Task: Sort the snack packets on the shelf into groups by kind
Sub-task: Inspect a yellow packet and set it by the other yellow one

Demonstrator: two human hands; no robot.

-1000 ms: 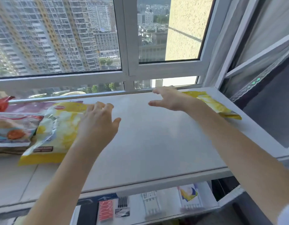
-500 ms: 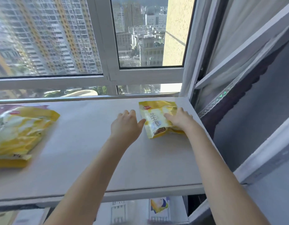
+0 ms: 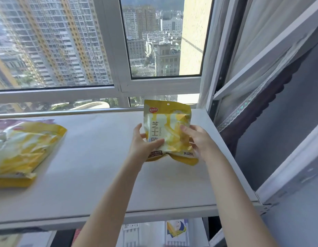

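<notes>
head view, yellow packet [image 3: 169, 125] now lifted, both hands

Shelf [image 3: 94, 157] middle is bare: wide open lane between the yellow packet pile [image 3: 24, 150] at the left edge and the held yellow packet [image 3: 168, 129] near the right end. Window frame [image 3: 117, 90] blocks the back, curtain [image 3: 244, 111] and side frame close the right. Front edge unobstructed.

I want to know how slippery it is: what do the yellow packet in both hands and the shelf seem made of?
Yellow-and-white snack packet: likely glossy plastic film, since it creases and shines.
Pale grey shelf: smooth matte board, possibly laminate; no glare.
</notes>
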